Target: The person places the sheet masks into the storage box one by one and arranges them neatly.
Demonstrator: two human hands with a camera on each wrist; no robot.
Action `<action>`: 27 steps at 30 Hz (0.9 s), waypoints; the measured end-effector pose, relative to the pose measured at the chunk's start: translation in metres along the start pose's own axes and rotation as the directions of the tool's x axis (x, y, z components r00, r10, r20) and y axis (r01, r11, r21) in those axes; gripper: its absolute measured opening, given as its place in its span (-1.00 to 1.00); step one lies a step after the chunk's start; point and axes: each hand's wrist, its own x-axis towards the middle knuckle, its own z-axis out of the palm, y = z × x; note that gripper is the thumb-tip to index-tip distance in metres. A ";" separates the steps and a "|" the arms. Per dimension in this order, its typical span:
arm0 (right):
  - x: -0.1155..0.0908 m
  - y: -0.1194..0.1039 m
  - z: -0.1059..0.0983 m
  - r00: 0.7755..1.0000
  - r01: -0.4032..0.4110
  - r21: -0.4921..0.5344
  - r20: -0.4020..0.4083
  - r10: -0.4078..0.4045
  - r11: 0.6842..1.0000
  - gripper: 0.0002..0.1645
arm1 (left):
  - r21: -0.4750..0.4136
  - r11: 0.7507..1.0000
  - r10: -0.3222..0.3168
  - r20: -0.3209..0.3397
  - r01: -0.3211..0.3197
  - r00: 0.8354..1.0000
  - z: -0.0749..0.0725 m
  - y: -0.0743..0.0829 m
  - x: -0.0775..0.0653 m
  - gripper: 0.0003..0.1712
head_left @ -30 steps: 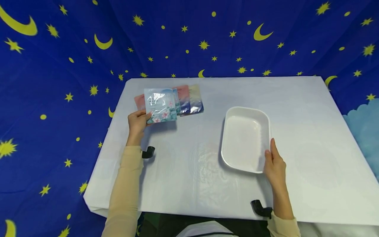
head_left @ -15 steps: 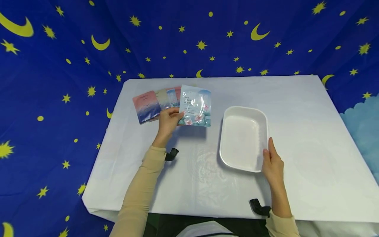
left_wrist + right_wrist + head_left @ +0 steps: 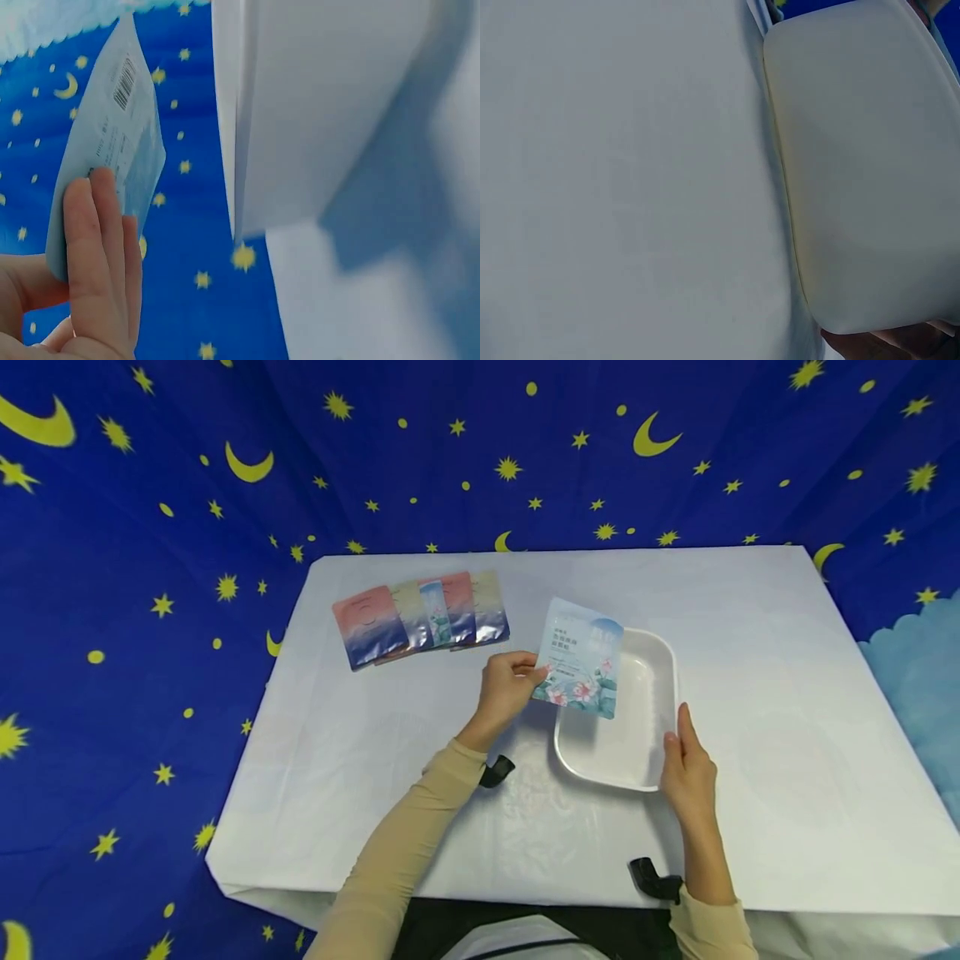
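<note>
My left hand (image 3: 508, 689) pinches a pale blue face mask sachet (image 3: 581, 656) with pink flowers by its left edge, thumb on the front. The sachet overlaps the left part of a white plastic basin (image 3: 637, 768) in the head view. In the left wrist view, straight fingers lie along the printed, barcoded back of the sachet (image 3: 124, 112). My right hand (image 3: 690, 777) holds the basin's right side, its thumb at the rim and index finger along the outer wall. The right wrist view shows the basin's outer wall (image 3: 870, 165), with fingertips partly hidden beneath it.
On the white-covered table (image 3: 787, 735), a fanned row of several sachets in pink-blue (image 3: 369, 625), beige and pale blue lies at the back left. A blue cloth (image 3: 420, 452) with yellow stars and moons hangs behind the table.
My left hand has carried the pale blue sachet rightward, from over the fanned sachets to over the basin, uncovering the row. My right hand stays on the basin.
</note>
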 end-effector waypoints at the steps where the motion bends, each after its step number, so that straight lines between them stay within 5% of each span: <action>1: 0.000 0.000 0.000 1.000 -0.007 0.001 0.005 0.007 1.000 -0.44 | 0.022 1.000 0.008 0.003 -0.009 1.000 0.007 0.001 -0.001 -0.81; 12: 0.000 0.000 0.000 1.000 -0.003 -0.034 0.013 0.003 0.999 -0.44 | 0.273 0.948 0.143 0.087 -0.162 0.986 0.071 -0.006 -0.016 -0.94; 16: 0.000 0.000 0.001 1.000 0.001 -0.035 0.009 -0.001 0.999 -0.44 | 0.334 0.921 0.166 0.129 -0.201 0.978 0.087 -0.010 -0.022 -0.62; 20: 0.001 0.001 0.003 1.000 0.011 -0.033 0.002 -0.011 0.999 -0.44 | 0.393 0.898 0.150 0.152 -0.199 0.977 0.094 -0.013 -0.025 -0.65; 23: 0.001 0.001 0.003 1.000 0.018 -0.027 -0.006 -0.018 0.999 -0.44 | 0.474 0.852 0.138 0.205 -0.221 0.969 0.095 -0.009 -0.027 -0.82; 27: 0.000 0.002 0.002 1.000 0.022 -0.022 -0.012 -0.023 1.000 -0.44 | 0.582 0.747 0.197 0.269 -0.323 0.943 0.091 -0.002 -0.032 -0.73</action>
